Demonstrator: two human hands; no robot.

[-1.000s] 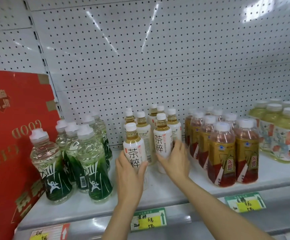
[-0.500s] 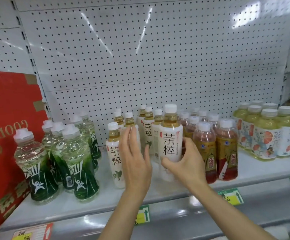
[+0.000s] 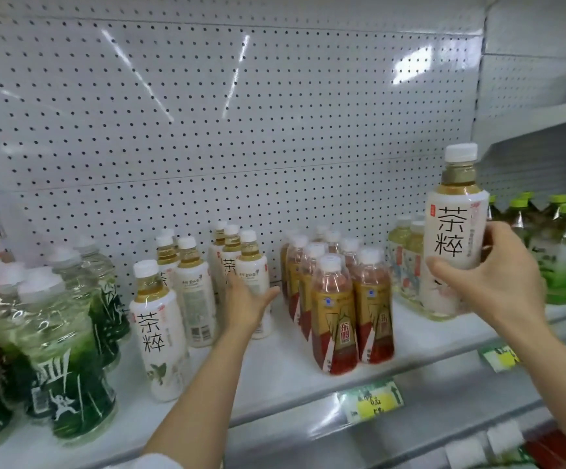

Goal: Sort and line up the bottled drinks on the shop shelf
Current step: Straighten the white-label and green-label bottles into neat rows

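Note:
My right hand (image 3: 491, 279) grips a white-labelled tea bottle (image 3: 454, 231) and holds it up in the air at the right, above the shelf (image 3: 274, 370). My left hand (image 3: 246, 304) reaches in among the white tea bottles and wraps around the front one of the right row (image 3: 252, 265). Another white tea bottle (image 3: 158, 330) stands alone at the front, left of my left arm. Two more (image 3: 193, 289) stand behind it.
Green-labelled clear bottles (image 3: 58, 360) crowd the left end. Red-and-gold tea bottles (image 3: 335, 313) stand in rows at the middle right. Pale green bottles (image 3: 406, 255) and green-capped ones (image 3: 565, 252) are behind my right hand. Yellow price tags (image 3: 372, 401) hang on the shelf edge.
My right hand has lifted the white tea bottle off the shelf and carried it up and right. My left hand has moved back onto another white bottle. The view has swung right.

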